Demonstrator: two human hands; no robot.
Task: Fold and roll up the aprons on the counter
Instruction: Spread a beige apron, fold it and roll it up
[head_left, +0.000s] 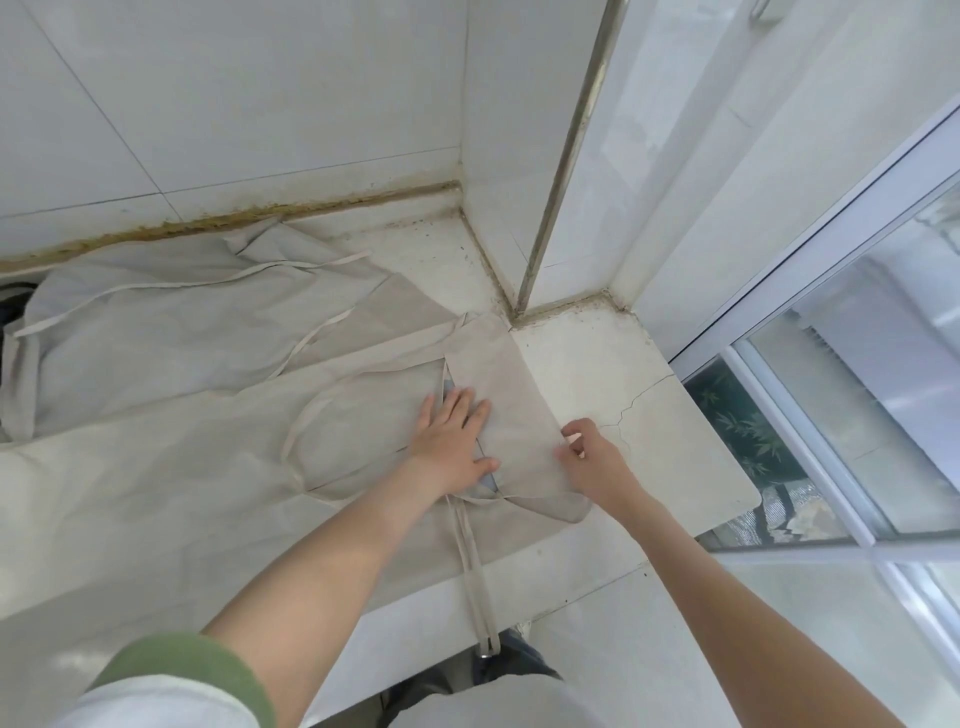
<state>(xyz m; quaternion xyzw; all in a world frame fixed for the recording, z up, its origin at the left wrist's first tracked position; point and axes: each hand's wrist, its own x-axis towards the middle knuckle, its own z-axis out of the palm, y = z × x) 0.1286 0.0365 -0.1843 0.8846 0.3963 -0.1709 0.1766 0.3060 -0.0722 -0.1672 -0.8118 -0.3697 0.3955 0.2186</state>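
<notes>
Your left hand (454, 441) is pressing, fingers spread flat, on the apron (182, 493) lying mid-frame across the tabletop (665, 447). Your right hand (592, 460) is pinching the flap (498, 395) by its edge. Pull it taut and square the edges before creasing.

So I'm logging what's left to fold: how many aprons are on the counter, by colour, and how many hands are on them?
beige apron: 1, spread at the front
pale grey apron: 1, crumpled behind it
hands: 2, left hand pressing flat, right hand pinching the beige fold's edge
Total: 2 aprons, 2 hands
</notes>
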